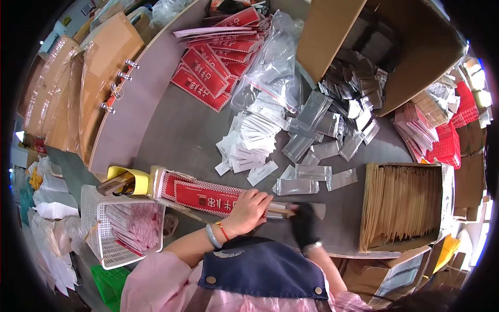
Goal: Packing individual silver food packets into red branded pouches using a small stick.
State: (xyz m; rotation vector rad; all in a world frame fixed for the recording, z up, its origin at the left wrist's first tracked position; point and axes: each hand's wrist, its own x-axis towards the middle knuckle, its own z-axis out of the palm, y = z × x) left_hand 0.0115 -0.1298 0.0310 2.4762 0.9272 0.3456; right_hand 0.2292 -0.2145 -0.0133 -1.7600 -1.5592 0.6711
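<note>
My left hand [247,209] presses flat on a long red printed sleeve [200,194] lying at the near edge of the grey table [176,130]. Wooden sticks [280,210] poke out of the sleeve's right end. My right hand [304,223], in a black glove, grips those sticks at that end. Just beyond lie clear silvery sachets [304,179] and a heap of small white packets [249,143].
A stack of red sleeves [218,57] lies at the far side beside a clear plastic bag [273,67]. An open cardboard box [384,47] spills silvery sachets. A box of wooden sticks [403,203] stands right. A white basket [125,229] of filled packs hangs at the left.
</note>
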